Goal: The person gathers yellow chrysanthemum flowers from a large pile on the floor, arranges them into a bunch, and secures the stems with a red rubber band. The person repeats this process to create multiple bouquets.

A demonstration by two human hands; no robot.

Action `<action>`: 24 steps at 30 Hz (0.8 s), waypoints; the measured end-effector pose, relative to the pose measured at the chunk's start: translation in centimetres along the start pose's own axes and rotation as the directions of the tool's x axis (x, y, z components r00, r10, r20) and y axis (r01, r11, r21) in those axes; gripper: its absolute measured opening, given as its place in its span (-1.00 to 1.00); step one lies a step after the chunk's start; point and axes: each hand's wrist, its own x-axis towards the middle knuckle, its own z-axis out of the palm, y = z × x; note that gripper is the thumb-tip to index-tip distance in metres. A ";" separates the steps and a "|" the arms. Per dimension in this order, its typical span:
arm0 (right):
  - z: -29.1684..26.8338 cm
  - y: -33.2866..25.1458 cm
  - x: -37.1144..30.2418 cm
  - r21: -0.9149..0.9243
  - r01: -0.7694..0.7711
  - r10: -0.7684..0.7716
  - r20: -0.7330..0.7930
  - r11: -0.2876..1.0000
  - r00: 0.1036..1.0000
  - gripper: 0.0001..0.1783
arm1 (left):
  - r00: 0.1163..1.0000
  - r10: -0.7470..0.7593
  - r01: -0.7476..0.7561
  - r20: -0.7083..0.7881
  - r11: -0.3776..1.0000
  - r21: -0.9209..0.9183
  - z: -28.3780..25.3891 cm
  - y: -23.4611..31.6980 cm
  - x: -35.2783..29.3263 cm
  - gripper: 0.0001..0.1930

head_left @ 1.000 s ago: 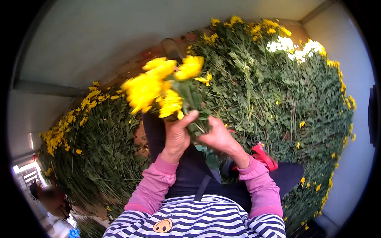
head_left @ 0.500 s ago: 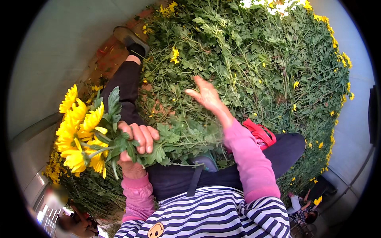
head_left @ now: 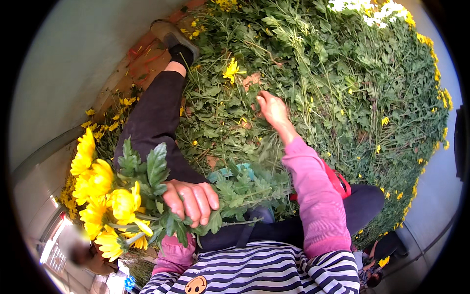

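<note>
In my left hand [head_left: 192, 200] is a bunch of yellow chrysanthemums [head_left: 98, 183], the fingers wrapped round the stems just under the blooms. Their leafy stems [head_left: 252, 193] lie across my lap toward the right forearm. My right hand [head_left: 275, 111] is out ahead, down at a wide heap of cut chrysanthemum stems [head_left: 333, 112]. Its fingers are curled and partly hidden among the leaves; what they hold, if anything, cannot be made out. A single yellow bloom [head_left: 232, 71] lies on the heap just beyond that hand.
My outstretched leg [head_left: 152, 112] borders the heap on the left. A red strap [head_left: 338, 181] lies by my right forearm, and a turquoise plastic piece [head_left: 230, 174] shows behind the bunch. White blooms [head_left: 387, 12] are at the far right. Other people appear at both lower edges.
My right hand has gone from spread fingers above the heap to curled fingers down at the leaves. The left hand, still gripping the bunch, sits slightly lower and further right in view.
</note>
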 end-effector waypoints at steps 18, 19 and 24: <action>-7.6 -5.4 -4.7 0.869 -0.008 0.061 -0.025 0.494 0.998 -0.45 | 0.758 0.049 0.099 -0.650 0.977 0.189 4.6 -0.6 -0.3 -0.55; -8.9 -4.7 -5.3 0.825 -0.161 0.147 0.095 0.542 0.984 -0.46 | 0.764 0.046 0.094 -0.644 0.979 0.180 4.7 -0.6 -0.3 -0.56; -11.1 -4.3 -7.3 0.635 0.326 -0.113 -0.352 0.700 0.929 -0.68 | 0.756 0.038 0.089 -0.654 0.983 0.160 4.7 -0.8 -0.4 -0.60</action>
